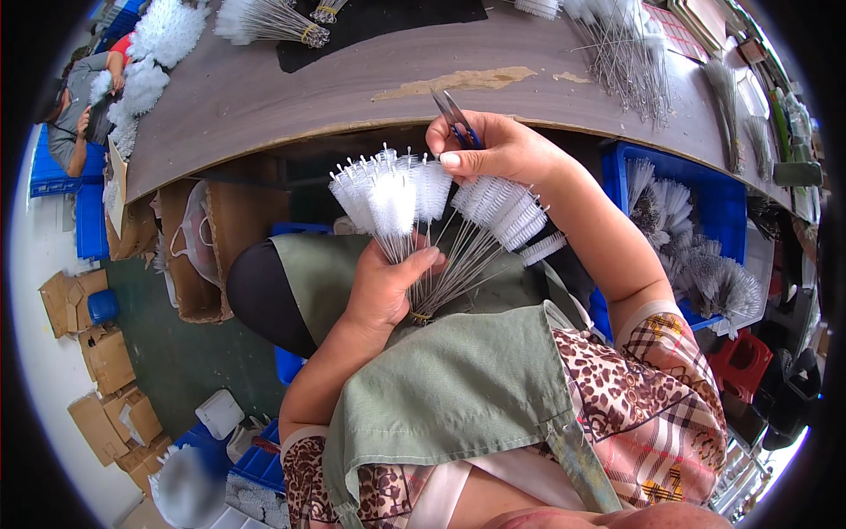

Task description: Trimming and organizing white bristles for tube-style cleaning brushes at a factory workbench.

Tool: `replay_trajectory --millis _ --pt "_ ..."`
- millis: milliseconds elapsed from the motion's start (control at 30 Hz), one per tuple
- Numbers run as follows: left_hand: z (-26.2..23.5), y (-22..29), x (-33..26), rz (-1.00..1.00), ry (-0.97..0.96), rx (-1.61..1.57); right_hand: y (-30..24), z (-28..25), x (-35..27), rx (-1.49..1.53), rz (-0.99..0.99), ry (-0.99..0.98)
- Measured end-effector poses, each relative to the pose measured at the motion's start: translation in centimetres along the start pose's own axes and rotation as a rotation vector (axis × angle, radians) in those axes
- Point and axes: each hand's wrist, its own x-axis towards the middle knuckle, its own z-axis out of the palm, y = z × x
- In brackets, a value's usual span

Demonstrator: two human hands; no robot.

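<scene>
Over my lap, my left hand point(381, 284) is wrapped round the thin wire stems of a bundle of white tube brushes point(392, 204). Their bristle heads fan out upward in two clusters, the second one to the right. A yellow tie point(421, 316) gathers the stems at the lower end. My right hand point(515, 152) is closed on small blue-handled scissors point(456, 119) just above the brush heads, with the two pointed blades up and a little apart. Its thumb and fingertips are close to the brush tips.
The brown worktable point(344, 101) curves ahead, its edge worn. Tied brush bundles point(273, 22) lie on it, with loose brushes point(626, 53) farther right. A blue crate point(696, 176) of brushes stands at my right. Cardboard boxes point(110, 353) line the left wall; another person point(79, 110) sits far left.
</scene>
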Motion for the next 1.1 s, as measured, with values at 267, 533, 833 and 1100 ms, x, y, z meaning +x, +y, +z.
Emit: replay_trajectory --millis 267,533,833,1100 --pt "1.4 1.2 0.2 -0.088 -0.015 -0.078 -1.4 -1.0 0.2 -0.032 -0.022 -0.065" --pt "0.4 0.2 -0.4 -0.098 0.043 -0.177 0.2 -0.6 0.1 -0.076 -0.08 -0.048" --pt "1.0 0.3 -1.5 -0.02 0.023 -0.152 0.0 -0.3 -0.3 0.084 -0.109 -0.142" --pt "2.1 0.0 -2.6 -0.015 -0.016 -0.106 0.1 -0.3 -1.5 -0.025 -0.338 -0.192"
